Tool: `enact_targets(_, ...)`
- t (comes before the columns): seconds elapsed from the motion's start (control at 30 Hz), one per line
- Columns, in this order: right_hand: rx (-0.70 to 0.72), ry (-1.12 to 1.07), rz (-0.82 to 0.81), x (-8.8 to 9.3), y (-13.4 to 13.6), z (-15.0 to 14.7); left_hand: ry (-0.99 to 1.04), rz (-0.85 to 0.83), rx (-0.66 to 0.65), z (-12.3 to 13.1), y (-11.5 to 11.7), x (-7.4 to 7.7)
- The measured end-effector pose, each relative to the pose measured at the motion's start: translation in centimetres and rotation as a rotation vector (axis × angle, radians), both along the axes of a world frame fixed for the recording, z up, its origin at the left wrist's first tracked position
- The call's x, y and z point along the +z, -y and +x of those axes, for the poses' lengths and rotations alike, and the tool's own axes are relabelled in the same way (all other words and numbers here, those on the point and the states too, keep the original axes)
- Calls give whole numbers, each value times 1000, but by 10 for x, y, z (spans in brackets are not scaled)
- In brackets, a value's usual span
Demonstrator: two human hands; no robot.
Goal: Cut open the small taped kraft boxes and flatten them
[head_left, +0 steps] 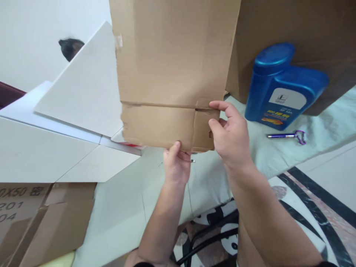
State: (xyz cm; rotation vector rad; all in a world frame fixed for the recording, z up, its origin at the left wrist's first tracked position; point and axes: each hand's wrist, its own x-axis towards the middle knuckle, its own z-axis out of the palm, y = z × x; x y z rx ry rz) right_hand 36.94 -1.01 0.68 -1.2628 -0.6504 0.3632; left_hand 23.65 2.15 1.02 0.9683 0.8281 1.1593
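Note:
A large creased sheet of brown cardboard [178,66] stands up in front of me, with a fold line across its lower part. My left hand [178,163] grips its bottom edge, thumb on the near face and the other fingers behind. A small metallic bit shows beside those fingers, too small to name. At the lower right edge, my right hand [232,133] has its index finger and thumb on the cardboard near a short slit; its remaining fingers are partly hidden.
To the right stand a blue plastic bottle [286,85] and a dark brown box [306,33]; a purple pen-like item with a clip [280,136] lies before them. White boxes [41,148] and a printed carton [55,222] occupy the left. A pale green cloth [116,207] covers the surface.

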Motion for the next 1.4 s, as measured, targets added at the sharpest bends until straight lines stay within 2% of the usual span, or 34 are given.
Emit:
enact_targets(0.1, -71, 63, -23, -1, 6, 14, -37, 84, 70, -28, -30, 3)
enact_targets(0.17, -100, 115, -62, 3, 12, 22, -66, 132, 34, -44, -47, 3)
enact_targets(0.3, -179, 251, -126, 15, 21, 33, -120, 40, -69, -53, -62, -6)
enact_targets(0.43, -265, 357, -142, 19, 24, 34, -41, -73, -24, -32, -60, -22)
enact_targets(0.57, -302, 389, -204, 10, 20, 34, 27, -186, -35, 2, -55, -33)
enact_targets(0.67, -279, 366, -259, 2, 16, 34, 57, -229, -47, 22, -52, -34)
enact_targets(0.8, -211, 333, -305, 1, 13, 30, 55, -218, -62, 40, -53, -27)
enact_targets(0.9, -164, 271, -344, 4, 11, 25, 46, -164, -35, 46, -57, -20)
enact_targets(1.13, 15, 135, -386, 12, 10, 18, -6, 74, 152, 45, -72, -5)
enact_targets(1.27, 58, 99, -388, 15, 12, 17, -113, 257, 306, 41, -82, 3)
enact_targets(1.4, 88, 82, -408, 17, 11, 16, -247, 319, 364, 41, -89, 4)
